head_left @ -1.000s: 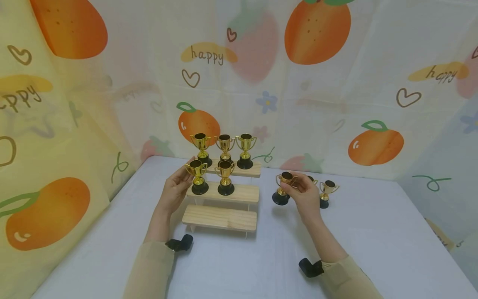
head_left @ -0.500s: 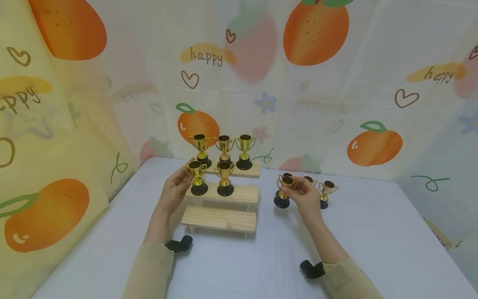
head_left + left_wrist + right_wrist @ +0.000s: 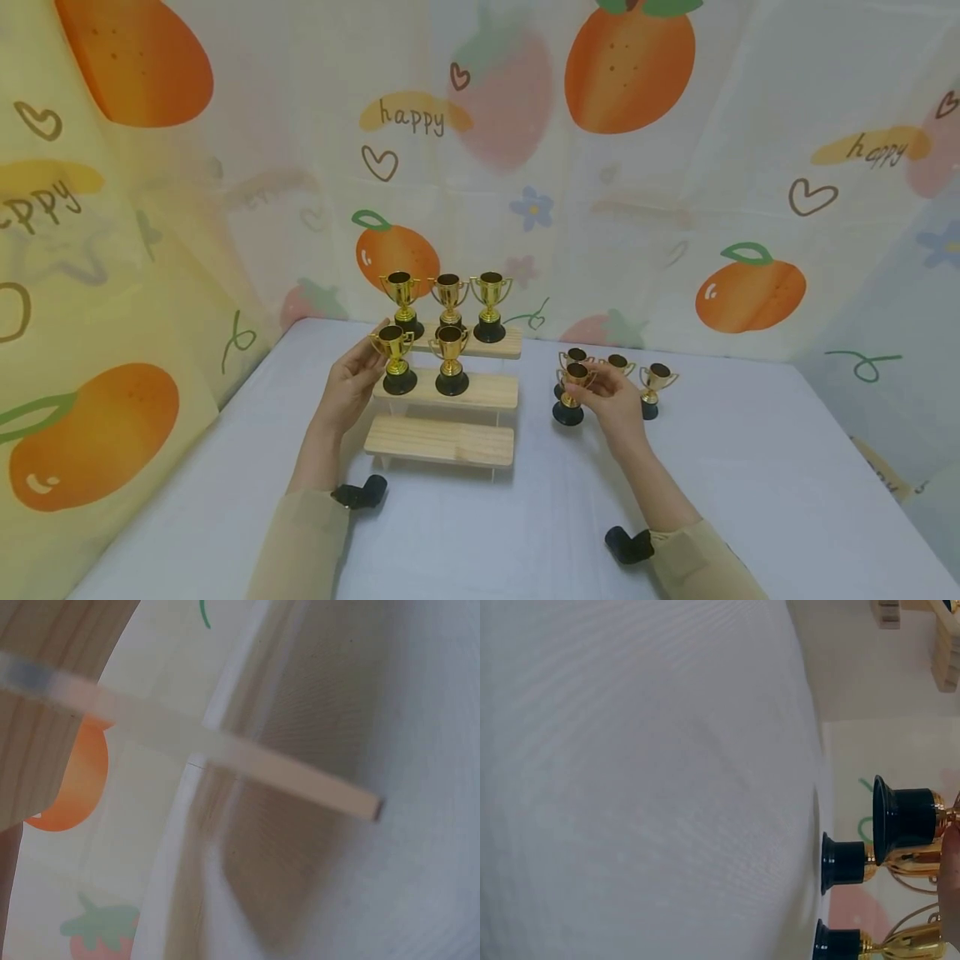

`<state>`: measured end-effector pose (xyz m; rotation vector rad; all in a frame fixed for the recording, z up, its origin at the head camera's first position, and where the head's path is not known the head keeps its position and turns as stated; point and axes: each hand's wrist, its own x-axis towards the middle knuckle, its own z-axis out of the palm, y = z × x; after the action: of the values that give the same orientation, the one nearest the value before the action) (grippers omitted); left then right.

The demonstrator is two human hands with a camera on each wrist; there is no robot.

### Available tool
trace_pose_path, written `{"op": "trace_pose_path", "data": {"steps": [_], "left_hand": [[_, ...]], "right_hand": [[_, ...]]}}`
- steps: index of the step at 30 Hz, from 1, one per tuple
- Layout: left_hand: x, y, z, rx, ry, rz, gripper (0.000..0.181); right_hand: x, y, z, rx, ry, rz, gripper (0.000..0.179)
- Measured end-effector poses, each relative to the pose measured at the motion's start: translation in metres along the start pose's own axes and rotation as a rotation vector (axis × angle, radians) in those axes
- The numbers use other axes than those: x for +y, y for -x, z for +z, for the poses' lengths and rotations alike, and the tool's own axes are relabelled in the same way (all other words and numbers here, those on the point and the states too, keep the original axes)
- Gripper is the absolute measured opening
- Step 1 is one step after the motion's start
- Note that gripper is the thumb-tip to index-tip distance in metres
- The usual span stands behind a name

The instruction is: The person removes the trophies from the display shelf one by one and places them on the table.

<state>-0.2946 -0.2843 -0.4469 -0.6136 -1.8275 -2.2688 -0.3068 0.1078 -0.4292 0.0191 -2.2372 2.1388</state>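
Note:
A gold trophy cup [image 3: 567, 413] with a black base is pinched by its cup between the thumb and fingers of my right hand [image 3: 617, 407]. In the right wrist view, the held trophy's base [image 3: 906, 817] is raised off the white cloth, in front of other trophies. My left hand [image 3: 351, 390] grips the left end of a three-tier wooden display stand [image 3: 442, 440], its fingertips partly hidden behind a trophy [image 3: 397, 358]. That trophy and another [image 3: 451, 358] stand on the middle tier. Along the top tier are three trophies [image 3: 491, 304]. The bottom tier is bare wood.
Behind my right hand, a trophy [image 3: 576, 358], a partly hidden one [image 3: 618, 364] and a third [image 3: 657, 385] stand on the white-covered table [image 3: 750, 467]. A fruit-printed curtain [image 3: 622, 250] hangs along the back and left side.
My right hand has brought the held trophy slightly down and nearer, uncovering another trophy behind it. My left hand keeps its place at the stand.

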Motion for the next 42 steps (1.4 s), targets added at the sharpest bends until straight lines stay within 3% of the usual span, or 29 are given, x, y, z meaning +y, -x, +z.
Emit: {"op": "trace_pose_path", "data": {"steps": [31,42], "left_hand": [[-0.0022,-0.0014,-0.0006,-0.001,0.014,0.018,0.065],[-0.0015,-0.0012,-0.0002,-0.009,0.011,0.03,0.064]], "right_hand": [[0.0065,-0.0014,-0.0041,0.008,0.158,0.07,0.051],[0.0078,-0.0002,-0.0051,-0.009,0.154,0.071,0.05]]}}
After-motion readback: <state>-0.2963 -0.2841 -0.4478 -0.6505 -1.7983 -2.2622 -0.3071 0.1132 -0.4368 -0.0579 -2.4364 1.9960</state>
